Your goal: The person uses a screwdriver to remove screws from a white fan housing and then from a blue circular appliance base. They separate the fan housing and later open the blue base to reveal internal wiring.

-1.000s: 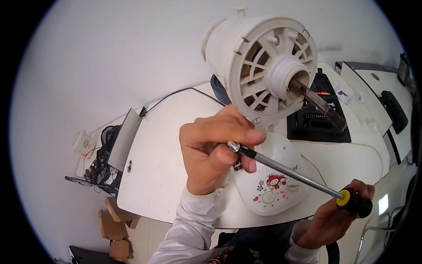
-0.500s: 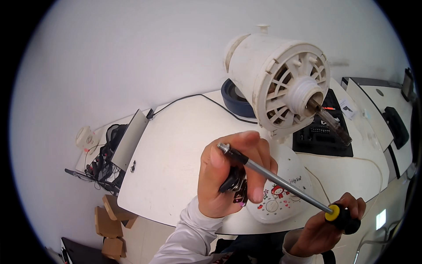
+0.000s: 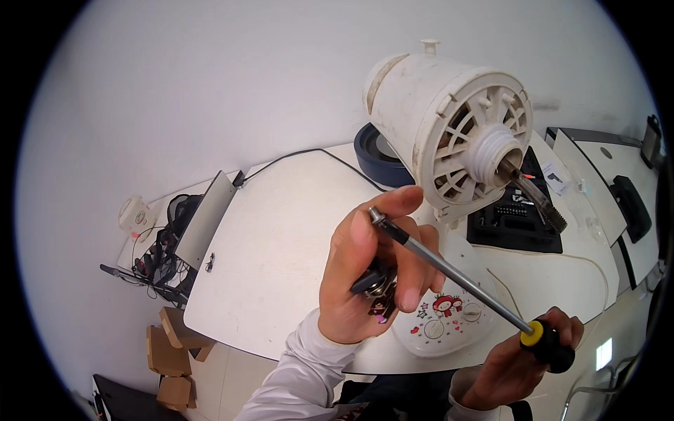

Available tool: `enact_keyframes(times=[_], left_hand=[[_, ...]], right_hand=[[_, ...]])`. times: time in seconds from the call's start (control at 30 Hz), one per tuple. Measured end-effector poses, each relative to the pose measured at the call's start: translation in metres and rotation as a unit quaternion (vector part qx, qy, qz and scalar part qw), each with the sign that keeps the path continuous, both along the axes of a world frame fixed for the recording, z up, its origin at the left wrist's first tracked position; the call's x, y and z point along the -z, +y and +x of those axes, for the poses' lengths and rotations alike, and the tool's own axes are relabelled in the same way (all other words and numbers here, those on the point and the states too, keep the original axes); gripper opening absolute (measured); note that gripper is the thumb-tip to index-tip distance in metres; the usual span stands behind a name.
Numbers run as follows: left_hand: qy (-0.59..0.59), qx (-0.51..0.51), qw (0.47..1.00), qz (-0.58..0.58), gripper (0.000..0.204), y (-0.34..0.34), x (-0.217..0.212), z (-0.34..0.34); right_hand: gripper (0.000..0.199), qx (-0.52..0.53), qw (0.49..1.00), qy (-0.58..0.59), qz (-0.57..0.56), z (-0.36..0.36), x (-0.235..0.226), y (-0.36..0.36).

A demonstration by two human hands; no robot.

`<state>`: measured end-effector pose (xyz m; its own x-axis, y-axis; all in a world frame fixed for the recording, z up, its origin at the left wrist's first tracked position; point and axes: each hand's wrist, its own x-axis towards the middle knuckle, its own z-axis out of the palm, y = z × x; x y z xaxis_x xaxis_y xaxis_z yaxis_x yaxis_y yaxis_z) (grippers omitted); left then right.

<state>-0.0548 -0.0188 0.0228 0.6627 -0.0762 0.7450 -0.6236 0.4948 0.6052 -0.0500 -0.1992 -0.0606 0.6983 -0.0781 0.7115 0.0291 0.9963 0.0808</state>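
Screwdriver (image 3: 453, 271) was up in the air over the table (image 3: 274, 245), slanting from tip at upper L to black-and-yellow handle at lower R. R hand (image 3: 516, 368) had its fingers curled round the handle. L hand (image 3: 349, 274) was by the tip: thumb next to it, index stretched out apart, other fingers bent round a small dark thing (image 3: 380, 289), kind unclear; couldn't tell if they also pinched the shaft. Just above, white fan motor housing (image 3: 428, 123) w/ spindle (image 3: 539, 200) poking out to lower R; it hid part of the dark blue round tub (image 3: 379, 158) and black tool tray (image 3: 516, 228). White base w/ cartoon print (image 3: 456, 326) lay under the shaft, partly blocked by L hand. Pale cord (image 3: 562, 250) ran nr the tray, black cable (image 3: 288, 154) at the back. Further off: upright panel (image 3: 205, 221) on L, cardboard boxes (image 3: 168, 351) on floor, black keyboard (image 3: 630, 205) on R desk.
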Motion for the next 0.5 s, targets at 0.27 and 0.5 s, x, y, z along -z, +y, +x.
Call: enact_keyframes(times=[0.27, 0.5], left_hand=[[0.041, 0.017, 0.995, -0.087, 0.042, -0.015, 0.001, -0.004], [0.069, 0.029, 0.990, -0.122, 0.046, -0.019, -0.001, -0.006]], right_hand=[[0.018, 0.024, 0.997, 0.055, 0.055, -0.008, 0.034, -0.013], [0.025, 0.119, 0.991, 0.023, -0.062, -0.011, 0.010, 0.000]])
